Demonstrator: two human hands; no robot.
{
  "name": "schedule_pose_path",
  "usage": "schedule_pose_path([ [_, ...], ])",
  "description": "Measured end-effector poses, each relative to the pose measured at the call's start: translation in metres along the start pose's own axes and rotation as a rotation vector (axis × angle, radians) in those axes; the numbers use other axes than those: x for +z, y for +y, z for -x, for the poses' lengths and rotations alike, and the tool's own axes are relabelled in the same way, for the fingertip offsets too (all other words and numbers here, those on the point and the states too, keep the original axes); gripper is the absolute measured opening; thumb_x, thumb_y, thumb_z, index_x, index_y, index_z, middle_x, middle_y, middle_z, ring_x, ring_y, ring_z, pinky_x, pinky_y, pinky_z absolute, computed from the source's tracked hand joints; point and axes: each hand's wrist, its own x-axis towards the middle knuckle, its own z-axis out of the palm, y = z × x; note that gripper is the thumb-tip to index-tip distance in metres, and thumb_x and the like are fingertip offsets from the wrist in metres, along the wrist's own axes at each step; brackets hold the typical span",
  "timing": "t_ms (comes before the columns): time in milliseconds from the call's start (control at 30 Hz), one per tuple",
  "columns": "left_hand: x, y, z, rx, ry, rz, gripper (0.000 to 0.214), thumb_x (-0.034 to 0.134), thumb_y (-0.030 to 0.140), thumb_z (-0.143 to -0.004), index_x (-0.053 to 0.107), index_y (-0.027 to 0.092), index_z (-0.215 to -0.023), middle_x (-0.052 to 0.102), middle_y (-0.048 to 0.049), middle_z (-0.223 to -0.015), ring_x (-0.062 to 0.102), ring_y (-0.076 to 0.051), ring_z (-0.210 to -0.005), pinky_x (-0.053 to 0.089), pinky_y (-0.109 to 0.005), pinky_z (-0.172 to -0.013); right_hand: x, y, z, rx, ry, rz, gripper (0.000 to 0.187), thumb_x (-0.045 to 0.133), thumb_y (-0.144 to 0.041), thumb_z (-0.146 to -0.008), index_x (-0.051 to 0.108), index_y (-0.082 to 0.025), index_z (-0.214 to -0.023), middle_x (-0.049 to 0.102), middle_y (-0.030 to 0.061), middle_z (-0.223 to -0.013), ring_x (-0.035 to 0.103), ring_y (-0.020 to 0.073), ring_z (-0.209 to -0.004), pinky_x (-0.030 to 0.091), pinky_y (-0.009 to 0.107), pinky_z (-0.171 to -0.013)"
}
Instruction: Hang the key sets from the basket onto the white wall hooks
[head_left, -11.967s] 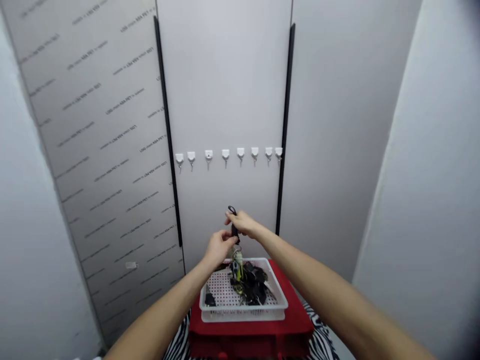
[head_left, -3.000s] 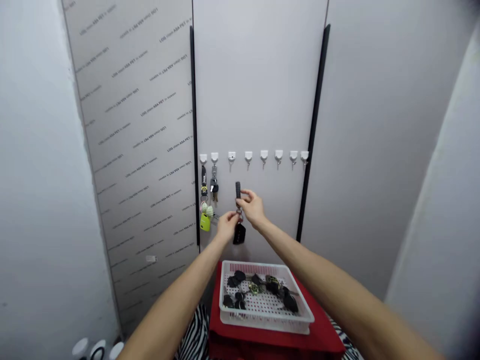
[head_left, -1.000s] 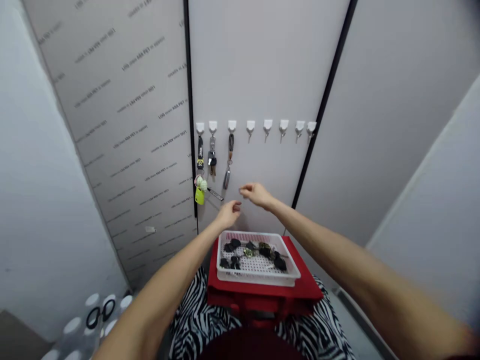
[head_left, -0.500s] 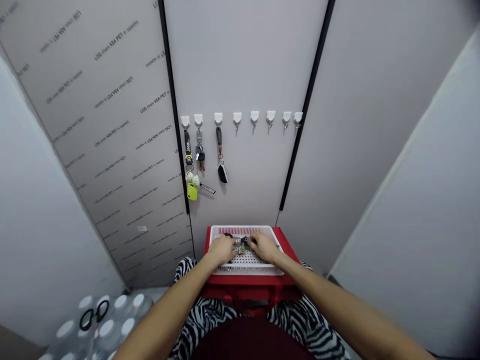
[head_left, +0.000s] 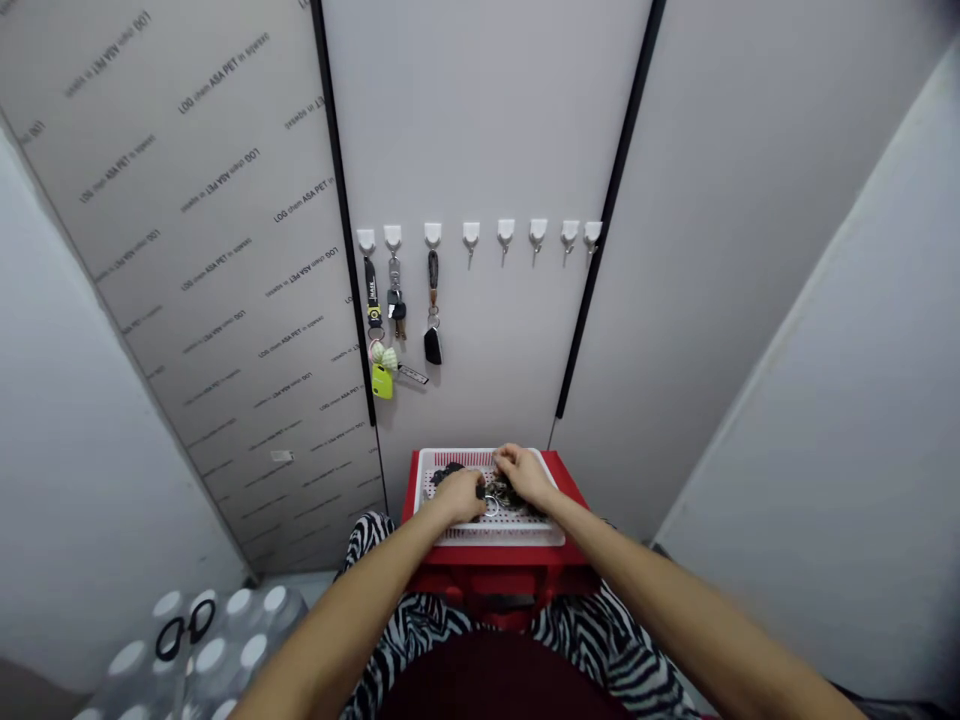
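White basket [head_left: 499, 537] below, arms [head_left: 379, 600] sloping down: the left hand [head_left: 460, 496] pinches a dark key set [head_left: 481, 492]; the right hand [head_left: 527, 476] bends its fingers over other keys [head_left: 508, 494], hold unclear.

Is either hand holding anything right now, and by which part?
Left hand seems to pinch a dark item beside a metal ring, exact part hidden. Right hand: cannot tell.

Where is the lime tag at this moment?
In the head view, the lime tag hangs left of centre, below the leftmost hook, beside the lower end of the left black strip.
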Motion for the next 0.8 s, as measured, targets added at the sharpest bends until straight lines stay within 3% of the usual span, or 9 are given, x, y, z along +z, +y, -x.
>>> schedule_pose_path([
  [133, -0.006, -0.005, 0.002, -0.025, -0.025, 0.006, 0.044, 0.045, 0.008, -0.052, 0.047, 0.017, -0.095, 0.054, -0.0065, -0.090, 0.049, -0.016, -0.081, 0.037, -0.022, -0.069, -0.020, 0.002, -0.011, 0.039, 0.098, -0.076, 0.019, 0.035, -0.029, -0.067, 0.047, -0.014, -0.067, 0.051, -0.0008, -0.052, 0.046, 0.0088, -0.047, 0.034, 0.019, -0.046],
  [267, -0.016, -0.009, 0.009, -0.040, -0.068, -0.024, 0.044, 0.049, 0.011, -0.050, 0.049, 0.018, -0.093, 0.056, -0.0053, -0.085, 0.050, -0.017, -0.078, 0.037, -0.022, -0.065, -0.036, 0.004, -0.012, 0.041, 0.082, 0.068, 0.021, 0.034, -0.027, -0.068, 0.051, -0.014, -0.071, 0.055, 0.0016, -0.057, 0.049, 0.0101, -0.052, 0.035, 0.020, -0.050],
  [433, -0.025, -0.006, 0.017, -0.061, -0.174, -0.150, 0.028, 0.052, 0.019, -0.048, 0.056, 0.020, -0.076, 0.057, -0.0059, -0.080, 0.050, -0.020, -0.074, 0.038, -0.026, -0.060, -0.032, -0.004, 0.005, -0.197, -0.193, 0.616, 0.026, 0.051, -0.025, -0.055, 0.057, -0.019, -0.079, 0.056, 0.0059, -0.084, 0.046, 0.0195, -0.081, 0.032, 0.029, -0.069],
  [500, -0.028, -0.007, 0.017, -0.059, -0.166, -0.137, 0.022, 0.051, 0.017, -0.049, 0.057, 0.019, -0.070, 0.058, -0.0046, -0.074, 0.051, -0.018, -0.068, 0.037, -0.024, -0.056, -0.025, -0.009, 0.014, -0.252, -0.319, 0.765, 0.029, 0.056, -0.028, -0.049, 0.058, -0.020, -0.077, 0.054, 0.0071, -0.089, 0.042, 0.0239, -0.086, 0.030, 0.033, -0.071],
  [567, -0.032, -0.010, 0.013, -0.057, -0.119, -0.068, 0.022, 0.050, 0.017, -0.050, 0.057, 0.018, -0.070, 0.058, -0.0026, -0.069, 0.050, -0.015, -0.064, 0.036, -0.021, -0.054, -0.020, -0.012, 0.019, -0.268, -0.362, 0.850, 0.027, 0.057, -0.030, -0.048, 0.060, -0.018, -0.072, 0.053, 0.0088, -0.089, 0.040, 0.0256, -0.087, 0.028, 0.034, -0.071],
  [700, -0.046, -0.016, 0.004, -0.022, -0.014, 0.169, 0.022, 0.049, 0.020, -0.053, 0.057, 0.015, -0.074, 0.055, 0.0017, -0.060, 0.046, -0.009, -0.055, 0.034, -0.017, -0.049, -0.018, -0.010, 0.016, -0.282, -0.258, 0.832, 0.016, 0.044, -0.021, -0.060, 0.059, -0.016, -0.065, 0.056, 0.0088, -0.077, 0.044, 0.0204, -0.080, 0.028, 0.030, -0.069],
  [800, -0.061, -0.015, -0.001, 0.007, 0.044, 0.391, 0.020, 0.047, 0.021, -0.057, 0.056, 0.013, -0.072, 0.051, 0.0032, -0.052, 0.042, -0.007, -0.048, 0.033, -0.017, -0.046, -0.023, -0.007, 0.007, -0.191, -0.208, 0.644, 0.019, 0.037, -0.018, -0.063, 0.056, -0.015, -0.061, 0.056, 0.0050, -0.062, 0.047, 0.0139, -0.063, 0.031, 0.024, -0.059],
])
